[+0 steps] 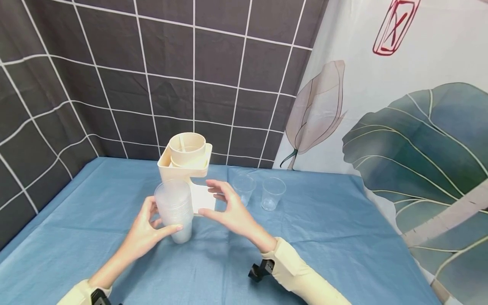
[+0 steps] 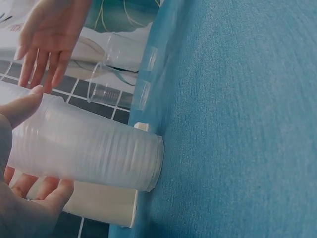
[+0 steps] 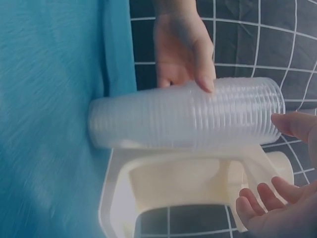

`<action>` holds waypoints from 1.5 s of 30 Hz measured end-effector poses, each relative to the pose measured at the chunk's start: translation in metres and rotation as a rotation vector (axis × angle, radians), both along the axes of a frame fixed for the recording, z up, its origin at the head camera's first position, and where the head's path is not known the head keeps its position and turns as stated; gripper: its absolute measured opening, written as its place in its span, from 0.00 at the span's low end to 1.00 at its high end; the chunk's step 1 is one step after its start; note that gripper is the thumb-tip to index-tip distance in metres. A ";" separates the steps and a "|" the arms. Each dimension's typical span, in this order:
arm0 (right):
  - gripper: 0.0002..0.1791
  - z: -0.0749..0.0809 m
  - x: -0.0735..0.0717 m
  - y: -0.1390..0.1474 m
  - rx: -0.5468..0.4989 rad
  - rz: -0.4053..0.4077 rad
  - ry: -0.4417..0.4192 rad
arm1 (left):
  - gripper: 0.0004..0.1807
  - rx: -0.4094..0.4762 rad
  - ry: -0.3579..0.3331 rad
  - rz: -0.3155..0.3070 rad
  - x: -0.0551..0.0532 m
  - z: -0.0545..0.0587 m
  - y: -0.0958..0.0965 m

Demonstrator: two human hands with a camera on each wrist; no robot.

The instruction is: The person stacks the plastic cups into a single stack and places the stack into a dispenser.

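Note:
A tall stack of nested clear plastic cups [image 1: 173, 199] stands on the blue cloth, tilted slightly in the head view. My left hand [image 1: 142, 235] grips it from the left, thumb across the front and fingers behind. My right hand [image 1: 233, 214] hovers just right of the stack, fingers spread and holding nothing. In the right wrist view, one right fingertip [image 3: 280, 120] overlaps the rim end of the cups; contact cannot be told. Behind the stack is a cream plastic stand [image 1: 162, 169] with a round cup-like holder [image 1: 187, 150] on top and a flat base [image 1: 203, 199], partly hidden.
Two single clear cups [image 1: 273, 194] stand upright side by side to the right of the stand, the nearer-left one partly behind my right hand. Blue cloth [image 1: 324, 241] covers the table. A dark tiled-pattern sheet [image 1: 217, 59] hangs behind, with a leaf-printed sheet [image 1: 411, 140] at right.

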State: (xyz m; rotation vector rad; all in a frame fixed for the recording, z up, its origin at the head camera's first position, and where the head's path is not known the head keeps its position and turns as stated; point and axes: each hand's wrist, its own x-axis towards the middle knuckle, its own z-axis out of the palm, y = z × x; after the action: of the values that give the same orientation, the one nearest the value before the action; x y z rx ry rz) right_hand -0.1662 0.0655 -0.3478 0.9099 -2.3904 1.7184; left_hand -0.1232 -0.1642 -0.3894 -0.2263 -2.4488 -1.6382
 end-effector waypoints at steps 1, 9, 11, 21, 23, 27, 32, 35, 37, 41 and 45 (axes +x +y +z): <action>0.34 0.000 0.000 0.002 0.003 -0.006 0.008 | 0.41 -0.002 0.003 0.000 0.000 0.000 0.000; 0.34 -0.004 -0.004 0.022 -0.002 -0.058 0.007 | 0.40 -0.019 0.028 0.013 -0.001 -0.001 0.000; 0.35 -0.005 -0.004 0.026 0.004 -0.073 -0.002 | 0.40 -0.019 0.028 0.013 -0.001 -0.001 0.000; 0.35 -0.005 -0.003 0.043 0.059 -0.124 0.053 | 0.41 -0.012 0.017 0.010 -0.003 0.001 0.000; 0.35 -0.005 -0.003 0.047 0.056 -0.137 0.059 | 0.41 -0.013 0.017 0.008 -0.003 0.001 0.000; 0.35 -0.008 -0.005 0.057 0.066 -0.167 0.072 | 0.41 -0.025 0.019 0.009 -0.002 0.002 -0.001; 0.36 -0.011 -0.005 0.070 0.100 -0.224 0.133 | 0.40 -0.021 0.018 0.004 -0.002 0.002 0.000; 0.36 -0.012 -0.003 0.079 0.121 -0.251 0.169 | 0.40 -0.010 0.018 -0.002 -0.002 0.002 0.000; 0.36 -0.013 -0.002 0.084 0.134 -0.264 0.185 | 0.40 -0.006 0.018 -0.004 -0.002 0.002 0.000; 0.37 -0.017 -0.001 0.095 0.140 -0.289 0.213 | 0.40 -0.014 0.020 0.000 -0.002 0.002 0.000; 0.37 -0.018 0.000 0.104 0.138 -0.320 0.223 | 0.40 -0.026 0.018 0.006 -0.001 0.002 -0.001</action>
State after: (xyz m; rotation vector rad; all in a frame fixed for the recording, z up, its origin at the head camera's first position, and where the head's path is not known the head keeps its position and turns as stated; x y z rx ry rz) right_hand -0.1663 0.1698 -0.3657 0.6477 -2.3705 1.2827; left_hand -0.1242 -0.1648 -0.3876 -0.2361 -2.4559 -1.5959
